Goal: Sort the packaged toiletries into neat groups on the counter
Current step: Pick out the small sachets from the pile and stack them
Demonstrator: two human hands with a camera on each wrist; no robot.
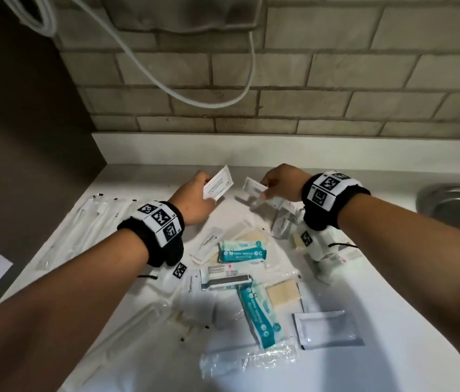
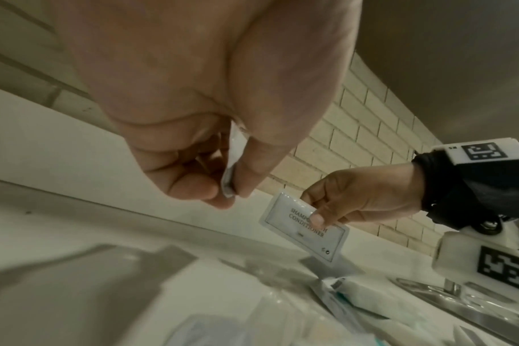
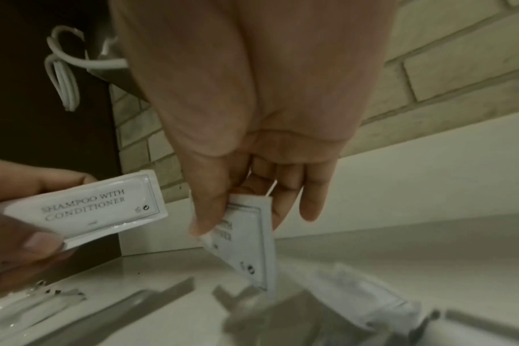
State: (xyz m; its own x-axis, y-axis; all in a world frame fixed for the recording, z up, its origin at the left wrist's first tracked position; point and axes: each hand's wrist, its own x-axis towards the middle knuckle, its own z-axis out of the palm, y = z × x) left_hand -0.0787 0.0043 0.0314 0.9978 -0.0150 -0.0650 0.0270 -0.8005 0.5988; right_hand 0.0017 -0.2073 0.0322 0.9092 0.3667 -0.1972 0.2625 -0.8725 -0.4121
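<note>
1. A white shampoo sachet [image 1: 218,182] is pinched by the left hand [image 1: 195,200] between thumb and fingers and held above the back of the counter [image 1: 364,321], clear of the surface.
2. A second sachet [image 1: 255,187] of the same kind is pinched by the right hand [image 1: 282,182], thumb on its printed face, one corner pointing down toward the counter.
3. The two sachets are held near each other but apart. The same print, "Shampoo with Conditioner", is read on the left one and partly on the right one in the wrist views, so they are judged to belong to one group.
4. The step is best done if both are laid flat on the bare strip at the back of the counter, printed side up, edges squared and touching or just beside each other.
5. One sachet is better set down first and the other aligned to it, so that neither slides.
6. The spot is best kept well apart from the loose heap of packets in the middle, where the teal wipes packs [image 1: 242,251], the razor pack [image 1: 226,280] and the toothpaste boxes [image 1: 209,239] lie mixed.
7. The clear sleeves [image 1: 93,219] to the left are better left undisturbed.
8. Most of the sorting is judged still to be done.
</note>
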